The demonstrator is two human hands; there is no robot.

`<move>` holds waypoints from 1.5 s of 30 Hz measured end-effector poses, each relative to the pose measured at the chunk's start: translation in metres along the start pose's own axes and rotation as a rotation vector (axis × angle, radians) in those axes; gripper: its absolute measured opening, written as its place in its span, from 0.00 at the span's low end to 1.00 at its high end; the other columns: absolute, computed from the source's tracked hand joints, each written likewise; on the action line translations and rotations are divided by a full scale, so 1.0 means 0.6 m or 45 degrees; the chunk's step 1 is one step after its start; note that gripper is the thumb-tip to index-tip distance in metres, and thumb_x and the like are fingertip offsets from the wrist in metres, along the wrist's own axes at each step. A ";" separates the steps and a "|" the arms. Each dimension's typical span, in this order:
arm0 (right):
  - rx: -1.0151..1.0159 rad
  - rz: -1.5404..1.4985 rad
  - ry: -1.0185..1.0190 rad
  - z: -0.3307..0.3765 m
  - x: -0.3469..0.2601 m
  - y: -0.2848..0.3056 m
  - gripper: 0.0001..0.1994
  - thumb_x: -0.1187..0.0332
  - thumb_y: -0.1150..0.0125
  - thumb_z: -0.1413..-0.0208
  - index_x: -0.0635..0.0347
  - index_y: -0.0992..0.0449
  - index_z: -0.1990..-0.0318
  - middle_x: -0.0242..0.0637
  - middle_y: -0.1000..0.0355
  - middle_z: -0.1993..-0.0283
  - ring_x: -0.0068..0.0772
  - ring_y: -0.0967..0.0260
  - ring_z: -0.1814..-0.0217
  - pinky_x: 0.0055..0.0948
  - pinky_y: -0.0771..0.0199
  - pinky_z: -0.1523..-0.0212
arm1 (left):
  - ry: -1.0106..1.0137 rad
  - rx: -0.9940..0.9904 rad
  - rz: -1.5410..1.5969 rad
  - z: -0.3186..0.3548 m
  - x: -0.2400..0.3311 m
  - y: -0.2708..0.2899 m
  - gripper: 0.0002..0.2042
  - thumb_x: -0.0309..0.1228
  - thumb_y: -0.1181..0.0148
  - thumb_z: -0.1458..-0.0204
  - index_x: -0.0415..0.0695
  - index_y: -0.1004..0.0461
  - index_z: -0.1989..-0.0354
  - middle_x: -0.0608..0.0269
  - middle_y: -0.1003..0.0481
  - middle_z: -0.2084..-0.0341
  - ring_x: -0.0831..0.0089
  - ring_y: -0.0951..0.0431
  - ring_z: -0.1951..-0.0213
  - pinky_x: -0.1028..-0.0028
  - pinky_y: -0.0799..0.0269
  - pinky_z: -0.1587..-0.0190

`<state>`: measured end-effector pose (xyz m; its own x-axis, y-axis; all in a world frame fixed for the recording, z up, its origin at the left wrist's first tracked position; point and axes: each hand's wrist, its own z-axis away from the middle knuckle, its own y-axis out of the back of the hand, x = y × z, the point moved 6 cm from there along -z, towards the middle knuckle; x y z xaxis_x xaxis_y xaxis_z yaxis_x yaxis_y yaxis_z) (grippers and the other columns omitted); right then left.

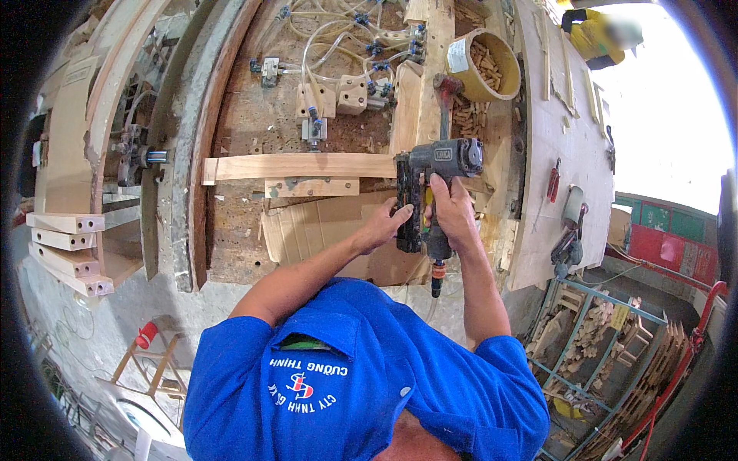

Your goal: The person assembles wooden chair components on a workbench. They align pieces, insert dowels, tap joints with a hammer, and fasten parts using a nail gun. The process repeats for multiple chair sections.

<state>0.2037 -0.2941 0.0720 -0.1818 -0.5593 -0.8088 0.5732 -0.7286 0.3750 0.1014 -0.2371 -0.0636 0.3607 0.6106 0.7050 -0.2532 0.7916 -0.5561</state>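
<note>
The right hand [452,209] is wrapped around the grip of a dark pneumatic nail gun [430,180], its fingers [440,192] curled tight on the handle so that no gap shows between them. The left hand [382,225] rests against the gun's black magazine, fingers bent and loosely together, their tips touching its side rather than closing round it. The gun stands over the right end of a long pale wooden slat [304,165] that lies crosswise on the worn table [246,246]; its nose meets the slat where the slat runs up against an upright wooden piece [406,107]. An air hose fitting with an orange collar [437,270] hangs from the bottom of the handle. Just below the slat sits a short wooden block [311,187], and under that a sheet of cardboard [307,230]. Farther back on the table, a round bucket of wooden dowels [484,65] stands near a tangle of clear air tubes [338,34].
</note>
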 end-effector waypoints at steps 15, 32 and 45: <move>0.381 0.251 0.085 0.088 -0.029 0.158 0.13 0.55 0.41 0.29 0.57 0.26 0.56 0.28 0.31 0.77 0.21 0.33 0.80 0.26 0.31 0.80 | -0.110 -0.080 -0.255 0.000 0.049 -0.029 0.29 0.50 0.41 0.31 0.36 0.28 0.36 0.53 0.20 0.50 0.67 0.19 0.54 0.66 0.20 0.52; 1.051 1.526 -0.135 0.098 0.172 0.565 0.28 0.62 0.41 0.32 0.69 0.37 0.30 0.56 0.41 0.31 0.65 0.25 0.42 0.53 0.20 0.46 | -0.471 1.430 -1.344 0.065 0.409 0.418 0.23 0.50 0.38 0.37 0.42 0.21 0.47 0.49 0.15 0.59 0.47 0.15 0.55 0.52 0.23 0.50; 0.774 1.649 0.260 0.100 0.249 0.296 0.18 0.65 0.38 0.40 0.63 0.24 0.45 0.49 0.26 0.48 0.53 0.29 0.43 0.50 0.28 0.44 | -0.452 1.480 -1.630 0.017 0.490 0.448 0.16 0.46 0.37 0.39 0.45 0.20 0.61 0.48 0.16 0.64 0.46 0.16 0.58 0.51 0.23 0.54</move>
<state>0.2304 -0.5305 0.0451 0.3372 -0.9173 0.2120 -0.1877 0.1551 0.9699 0.1300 0.1556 -0.0014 0.6715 -0.4986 0.5482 -0.4996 0.2417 0.8319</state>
